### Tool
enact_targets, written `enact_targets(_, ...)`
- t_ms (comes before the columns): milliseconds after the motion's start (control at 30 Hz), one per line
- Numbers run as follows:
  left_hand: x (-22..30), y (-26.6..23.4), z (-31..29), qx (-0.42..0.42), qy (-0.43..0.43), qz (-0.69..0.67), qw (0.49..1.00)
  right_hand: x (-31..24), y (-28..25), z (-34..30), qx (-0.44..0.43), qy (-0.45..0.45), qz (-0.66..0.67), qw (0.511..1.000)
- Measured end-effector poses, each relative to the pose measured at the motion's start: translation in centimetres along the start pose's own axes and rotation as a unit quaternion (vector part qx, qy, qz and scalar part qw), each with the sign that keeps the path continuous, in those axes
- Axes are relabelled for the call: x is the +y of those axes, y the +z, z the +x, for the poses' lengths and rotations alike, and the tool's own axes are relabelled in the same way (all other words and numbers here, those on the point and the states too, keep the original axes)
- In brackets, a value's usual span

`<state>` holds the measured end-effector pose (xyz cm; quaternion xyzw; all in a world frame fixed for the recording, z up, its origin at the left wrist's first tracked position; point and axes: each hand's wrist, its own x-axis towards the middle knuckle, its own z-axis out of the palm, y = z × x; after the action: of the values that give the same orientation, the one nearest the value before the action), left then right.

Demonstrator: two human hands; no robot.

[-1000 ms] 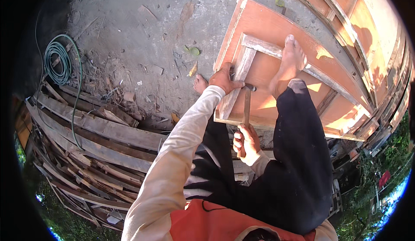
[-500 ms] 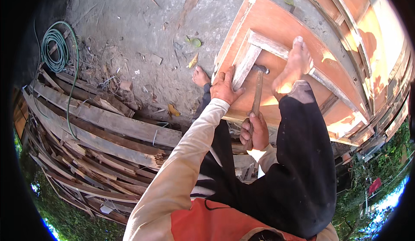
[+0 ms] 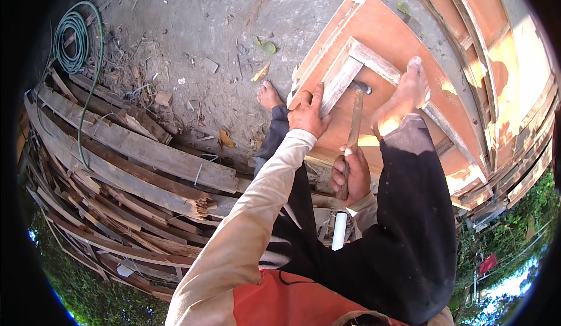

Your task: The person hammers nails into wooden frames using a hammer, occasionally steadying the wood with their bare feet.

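Note:
My right hand (image 3: 352, 176) is wrapped round the lower handle of a hammer (image 3: 355, 121). The hammer's dark metal head lies just above the plywood, right of a pale, weathered wooden strip (image 3: 341, 86). With the near end of that strip between index finger and thumb, my left hand (image 3: 308, 114) presses at the panel's left edge. Below both is an orange-brown plywood panel (image 3: 403, 42), where the strip meets a longer wooden batten (image 3: 378, 69) at a corner. My bare right foot (image 3: 406, 95) stands on the panel and batten. Any nail is hidden or too small to see.
Old planks (image 3: 146, 156) are piled at the left, with a coiled green hose (image 3: 71, 42) beyond them. More framed plywood panels (image 3: 485, 45) lie at the far right. A white cylinder (image 3: 339, 231) shows by my right forearm. My left foot (image 3: 269, 96) rests on the dusty ground.
The view has shifted slightly. The hammer head has turned a little against the strip, still low over the panel. My left hand keeps its place at the strip's end.

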<state>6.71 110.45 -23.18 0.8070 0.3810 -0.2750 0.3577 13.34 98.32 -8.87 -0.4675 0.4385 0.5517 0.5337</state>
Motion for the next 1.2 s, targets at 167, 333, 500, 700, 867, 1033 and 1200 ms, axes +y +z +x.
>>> enact_targets(167,0.6,-0.2,0.6,0.014,0.008,-0.005,1.0,-0.3,-0.7,0.0,-0.015,-0.001,-0.007,1.0)
enact_targets(333,0.4,0.5,0.9,0.04,0.04,-0.012,0.998,-0.7,-0.8,-0.2,-0.036,-0.009,0.016,0.999)
enact_targets(500,0.0,0.2,0.8,0.044,0.036,-0.01,0.998,-0.5,-0.5,-0.1,-0.009,-0.014,0.0,1.0)
enact_targets(700,0.8,-0.6,1.1,-0.011,0.004,-0.031,0.999,-0.9,-0.5,-0.1,-0.002,-0.02,-0.017,1.0)
enact_targets(867,0.6,-0.5,1.2,0.003,0.015,-0.017,1.0,-0.9,-0.3,-0.3,0.016,-0.019,-0.028,0.999)
enact_targets(1033,0.3,0.1,1.4,0.022,0.034,-0.01,0.999,2.7,-3.7,-0.7,0.08,-0.156,-0.212,0.961)
enact_targets(1200,-0.1,-0.4,1.3,-0.009,0.016,-0.027,0.999,2.8,-4.9,-1.0,0.142,-0.215,-0.54,0.802)
